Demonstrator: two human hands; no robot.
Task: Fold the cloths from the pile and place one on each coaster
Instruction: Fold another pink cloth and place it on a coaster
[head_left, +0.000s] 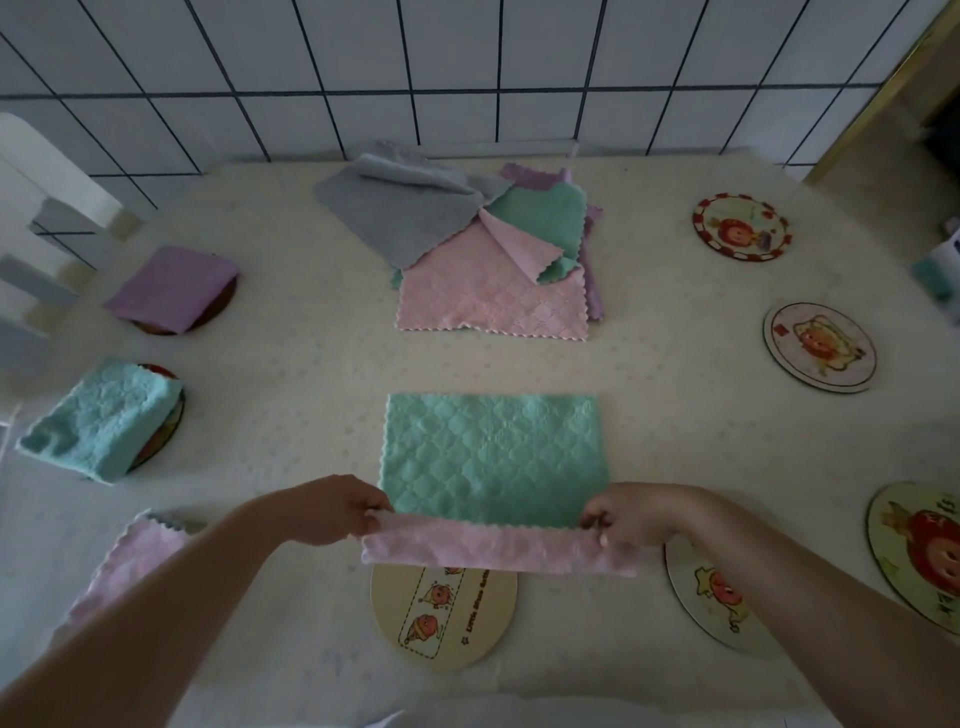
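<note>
mid-fold on a two-sided cloth (493, 457), green face up, spread flat on the table (311, 364) straight ahead, between the pile (467, 249) at the back and the near coasters. left hand (332, 512) pinched shut on the near left corner, right hand (636, 514) pinched shut on the near right corner, near edge lifted and turned over so the pink underside shows as a strip. looks light, soft and limp: no stiffness, likely to sag in the middle and drag unless held taut between both corners. textured weave, probably grippy rather than slippery, nothing fragile about it. best held right where held now, at the two corners of one edge, then carried toward the far edge to match corners.

three coasters on the left side already covered: purple folded cloth (174, 286), blue folded cloth (98, 418), pink folded cloth (135, 561) partly hidden behind the left arm. bare coasters: one just below the raised edge (441, 618), one by the right wrist (717, 597), three more along the right (740, 226) (818, 345) (914, 551). several cloths left in the pile, grey, green, pink, purple.
</note>
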